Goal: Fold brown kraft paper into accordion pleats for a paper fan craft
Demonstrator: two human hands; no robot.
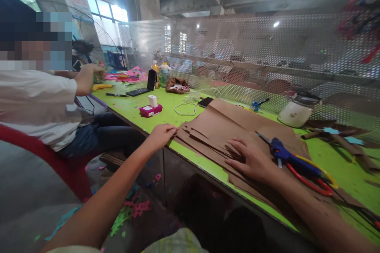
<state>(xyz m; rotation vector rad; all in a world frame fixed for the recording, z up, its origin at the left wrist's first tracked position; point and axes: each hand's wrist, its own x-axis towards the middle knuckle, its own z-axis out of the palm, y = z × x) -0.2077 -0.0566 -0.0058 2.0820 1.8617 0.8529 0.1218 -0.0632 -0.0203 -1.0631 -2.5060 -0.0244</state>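
A stack of brown paper sheets (237,114) lies on the green table (169,106) in front of me, with several narrow cut strips on its left part. My left hand (160,137) is at the stack's left corner, thumb and fingers pinched together on the brown paper's edge. My right hand (252,162) rests on the near part of the sheets, fingers apart and palm down. Just right of that hand lie a blue glue gun (285,153) and scissors with red and yellow handles (316,176), overlapping on the paper.
A pink box with a white charger (152,101), a white cable (185,114), phones (138,91) and bottles stand farther back. At right are a white jar (295,110) and brown scraps. A perforated screen (237,47) borders the table. A co-worker (35,102) sits left.
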